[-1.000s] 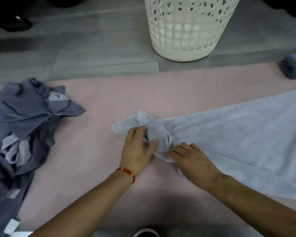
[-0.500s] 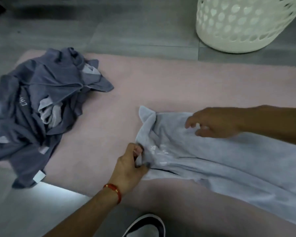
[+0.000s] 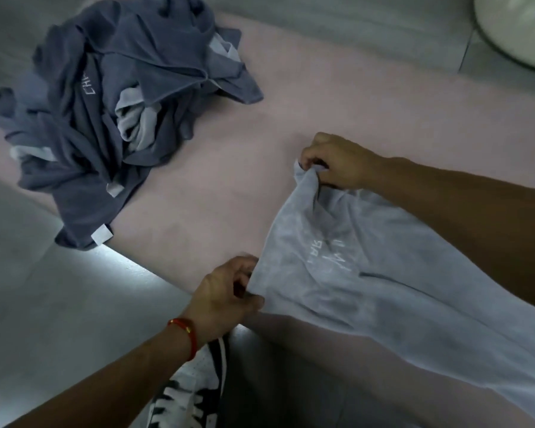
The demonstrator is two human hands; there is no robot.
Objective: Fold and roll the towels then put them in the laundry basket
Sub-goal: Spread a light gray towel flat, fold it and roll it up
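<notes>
Since a moment ago, the right hand [image 3: 337, 162] has left mid-cloth for the far corner; the left hand [image 3: 229, 291] pinches the near corner. Between both grips, the pale towel [image 3: 368, 273] sags soft and light over the pink mat [image 3: 291, 103]; corners suit.

- Floor [image 3: 44, 304]: grey large tiles, smooth, slightly glossy; thin grout lines visible top right near the frame edge.
- Pink mat [image 3: 229, 180] laid flat on the floor, runs diagonally from upper left to lower right; soft matte surface, near edge straight.
- Bright strip of reflected light [image 3: 127, 261] on the tile just beside the mat's near edge; rest of the floor dimmer.
- Light overall low and cool, soft shadows, source not in view.
- Sneaker [image 3: 189, 393] at the bottom, white with black panels and laces, standing on the tile just beside the mat.
- No walls, windows or furniture in frame.
</notes>
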